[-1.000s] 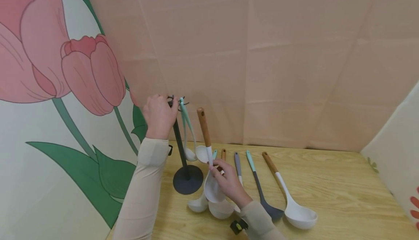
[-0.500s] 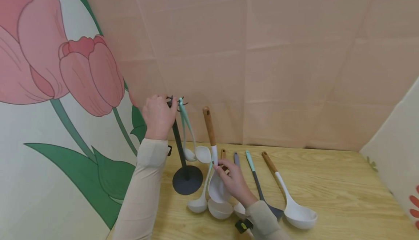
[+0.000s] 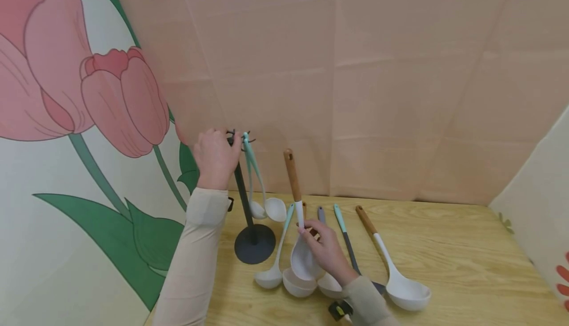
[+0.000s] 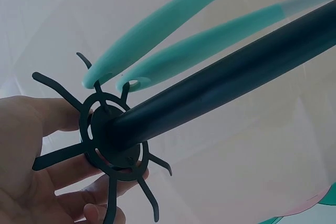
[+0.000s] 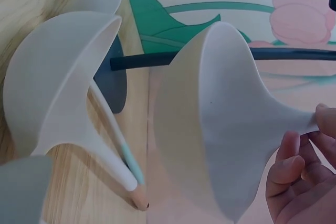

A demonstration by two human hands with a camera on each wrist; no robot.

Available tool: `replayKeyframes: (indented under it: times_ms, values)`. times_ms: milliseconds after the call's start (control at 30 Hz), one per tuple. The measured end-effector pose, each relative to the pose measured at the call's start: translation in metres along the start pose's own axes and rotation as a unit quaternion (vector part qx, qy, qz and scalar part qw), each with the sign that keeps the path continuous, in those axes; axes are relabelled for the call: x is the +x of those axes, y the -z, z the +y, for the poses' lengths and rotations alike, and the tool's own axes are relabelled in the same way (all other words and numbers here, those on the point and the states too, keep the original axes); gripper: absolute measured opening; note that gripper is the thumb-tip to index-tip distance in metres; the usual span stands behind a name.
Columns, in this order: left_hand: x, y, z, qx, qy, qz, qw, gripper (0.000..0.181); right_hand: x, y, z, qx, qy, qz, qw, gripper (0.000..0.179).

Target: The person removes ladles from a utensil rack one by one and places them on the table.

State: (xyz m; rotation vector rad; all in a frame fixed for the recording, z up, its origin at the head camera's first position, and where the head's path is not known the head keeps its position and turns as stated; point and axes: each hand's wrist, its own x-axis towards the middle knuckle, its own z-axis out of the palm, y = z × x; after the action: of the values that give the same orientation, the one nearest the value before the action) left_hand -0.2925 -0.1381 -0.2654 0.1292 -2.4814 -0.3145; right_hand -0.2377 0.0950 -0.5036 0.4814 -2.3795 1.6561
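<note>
My left hand grips the top of a black utensil stand, its fingers behind the hooked ring in the left wrist view. Two teal-handled ladles hang from neighbouring hooks there, their white bowls low beside the pole in the head view. My right hand pinches the white neck of a ladle just above the bowl. Its wooden handle, with a hole at the end, points up and leans slightly left. The right wrist view shows the bowl large, held above the table.
On the wooden table several ladles lie in a row: a white teal-handled one, white bowls partly behind my right hand, a dark one and a white wooden-handled one. Pink cloth hangs behind; a tulip-painted wall stands left.
My right hand has moved to the right and slightly nearer with the wooden-handled ladle, away from the stand. The left hand stays on the stand's top.
</note>
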Motion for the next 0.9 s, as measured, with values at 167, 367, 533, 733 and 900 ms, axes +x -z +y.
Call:
replayKeyframes:
  times_ms: [167, 367, 533, 733, 900]
  values:
    - [0.000, 0.000, 0.000, 0.002, -0.003, 0.005, 1.0000, 0.043, -0.002, 0.004, 0.004, -0.008, -0.004, 0.008, 0.9999, 0.009]
    - [-0.001, 0.000, 0.000, -0.002, -0.004, 0.010, 0.9999, 0.040, -0.004, 0.008, 0.007, -0.008, -0.002, 0.012, 0.9999, 0.009]
    - [-0.001, -0.002, 0.000, -0.004, -0.004, 0.012, 0.9999, 0.040, -0.007, 0.013, 0.010, -0.018, -0.005, 0.010, 0.9998, 0.008]
    - [0.000, -0.002, -0.001, -0.007, -0.004, 0.012, 0.9999, 0.042, -0.010, 0.020, 0.014, -0.031, 0.004, 0.018, 0.9993, 0.012]
    - [0.000, -0.002, -0.001, -0.006, -0.009, 0.018, 0.9998, 0.043, -0.011, 0.025, 0.020, -0.025, 0.010, 0.021, 0.9994, 0.009]
